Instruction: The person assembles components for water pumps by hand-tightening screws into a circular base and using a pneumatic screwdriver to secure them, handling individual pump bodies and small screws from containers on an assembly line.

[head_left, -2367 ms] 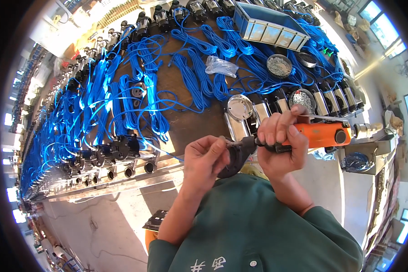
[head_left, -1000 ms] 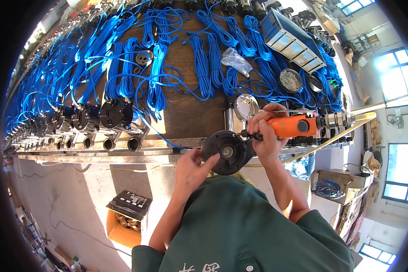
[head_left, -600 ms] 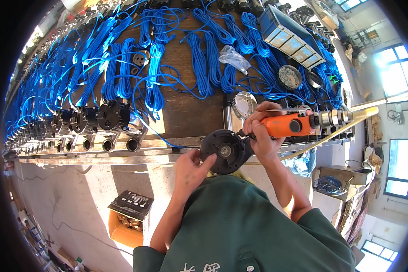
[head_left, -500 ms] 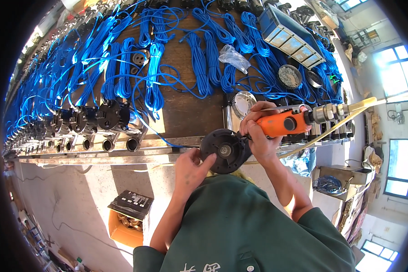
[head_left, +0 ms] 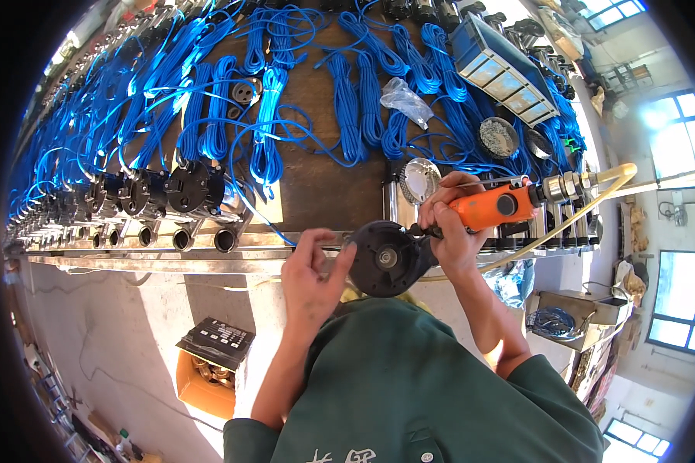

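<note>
One black round flanged cover point(head_left: 375, 275) sits in front of the wearer's shirt point(head_left: 432, 378), off the bench edge, its ribbed face and hub turned up toward me. From the left hand point(head_left: 310, 278) it lies directly right; I see that hand's fingers spread, thumb at the rim, contact unclear. The right hand point(head_left: 454, 235) is wrapped around an orange power screwdriver point(head_left: 479, 208), whose long axis slopes from upper right down to the cover's upper-right rim; I can't make out the tip seating. Farther out: pale embroidered characters on the shirt, and small light markings on a carton's black flap point(head_left: 216, 343), too small to read.
</note>
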Tool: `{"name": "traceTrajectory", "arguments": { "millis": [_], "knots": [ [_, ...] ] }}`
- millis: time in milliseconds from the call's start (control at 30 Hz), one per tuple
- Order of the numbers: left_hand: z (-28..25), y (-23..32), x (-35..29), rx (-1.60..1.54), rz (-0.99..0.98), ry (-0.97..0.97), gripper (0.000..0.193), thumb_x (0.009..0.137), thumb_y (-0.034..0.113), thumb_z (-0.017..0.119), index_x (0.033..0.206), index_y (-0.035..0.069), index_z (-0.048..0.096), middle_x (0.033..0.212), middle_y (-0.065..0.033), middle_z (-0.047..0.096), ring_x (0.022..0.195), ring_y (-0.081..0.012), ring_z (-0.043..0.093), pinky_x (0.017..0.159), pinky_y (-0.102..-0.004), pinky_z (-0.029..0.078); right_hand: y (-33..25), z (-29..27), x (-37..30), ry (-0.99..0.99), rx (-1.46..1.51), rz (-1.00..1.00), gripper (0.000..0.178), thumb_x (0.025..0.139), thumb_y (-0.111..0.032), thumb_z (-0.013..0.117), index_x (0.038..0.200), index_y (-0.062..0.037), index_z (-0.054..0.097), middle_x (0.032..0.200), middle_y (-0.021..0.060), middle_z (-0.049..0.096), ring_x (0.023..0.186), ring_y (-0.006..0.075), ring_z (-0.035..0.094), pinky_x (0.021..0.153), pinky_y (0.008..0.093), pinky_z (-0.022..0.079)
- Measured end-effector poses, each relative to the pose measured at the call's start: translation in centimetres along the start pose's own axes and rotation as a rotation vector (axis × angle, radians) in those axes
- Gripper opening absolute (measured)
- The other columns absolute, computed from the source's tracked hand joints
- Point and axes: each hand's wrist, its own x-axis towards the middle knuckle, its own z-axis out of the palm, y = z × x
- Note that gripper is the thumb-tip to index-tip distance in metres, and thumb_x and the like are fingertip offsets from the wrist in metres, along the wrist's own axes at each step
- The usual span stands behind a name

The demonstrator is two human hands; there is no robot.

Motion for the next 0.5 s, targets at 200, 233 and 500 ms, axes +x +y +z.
{"name": "traceTrajectory", "arguments": {
  "millis": [200, 233, 500],
  "knots": [
    [4.2, 0.9, 8.6, 0.141, 0.361, -0.426, 0.019, 0.076, 0.014, 0.076, 0.088, 0.0, 0.071, 0.071, -0.0064, 0.062, 0.067, -0.0134, 0.06, 0.064, -0.0268, 0.048, -0.1, -0.1, 0.5, -0.01, 0.004, -0.013, 0.028, 0.078, 0.005, 0.05, 0.106, 0.0055, 0.044, 0.066, 0.0074, 0.05, 0.053, 0.015, 0.05, 0.053, 0.0287, 0.046],
    [4.6, 0.7, 9.2, 0.081, 0.271, -0.522, 0.019, 0.076, 0.014, 0.076, 0.087, 0.0, 0.072, 0.072, -0.0067, 0.063, 0.067, -0.0133, 0.061, 0.064, -0.0268, 0.048, -0.2, 0.0, 0.5, -0.01, -0.009, -0.013, 0.029, 0.078, 0.005, 0.05, 0.106, 0.0055, 0.044, 0.067, 0.0074, 0.05, 0.053, 0.0151, 0.05, 0.053, 0.0287, 0.047],
    [5.9, -0.6, 9.5, -0.159, 0.006, -0.737, 0.015, 0.077, 0.01, 0.076, 0.086, -0.002, 0.074, 0.077, -0.0039, 0.066, 0.071, -0.0089, 0.06, 0.066, -0.0238, 0.048, -0.2, -0.7, 0.4, 0.055, 0.012, -0.014, 0.031, 0.078, 0.005, 0.05, 0.108, 0.0054, 0.045, 0.067, 0.0074, 0.05, 0.052, 0.0158, 0.05, 0.053, 0.0292, 0.047]
  ]
}}
